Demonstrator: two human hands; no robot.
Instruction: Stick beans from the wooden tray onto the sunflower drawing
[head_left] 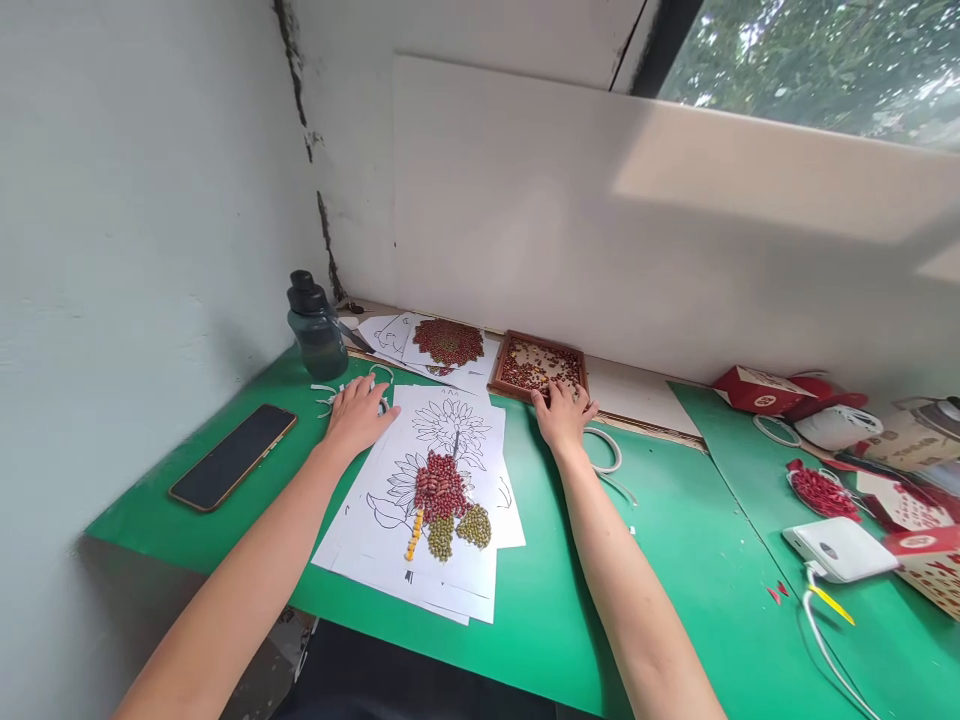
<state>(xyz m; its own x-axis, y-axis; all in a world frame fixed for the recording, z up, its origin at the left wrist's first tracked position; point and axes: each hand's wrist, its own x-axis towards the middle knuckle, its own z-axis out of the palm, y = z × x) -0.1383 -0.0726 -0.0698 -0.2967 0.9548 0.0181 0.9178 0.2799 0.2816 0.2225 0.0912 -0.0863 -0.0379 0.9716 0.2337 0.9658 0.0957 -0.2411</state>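
My left hand rests with fingers spread at the upper left edge of a sheet of paper, next to white scraps. On the sheet are line-drawn flowers, partly covered by red beans, green beans and a strip of yellow kernels. Over the front rim of a wooden tray lies my right hand, fingers apart and tips among the mixed beans. Whether a bean is under those fingertips is hidden.
A phone and dark bottle are at the left. Behind lies a finished-looking bean flower on paper. A white cable curls right of my hand. Farther right are a power bank, red boxes and a red pile.
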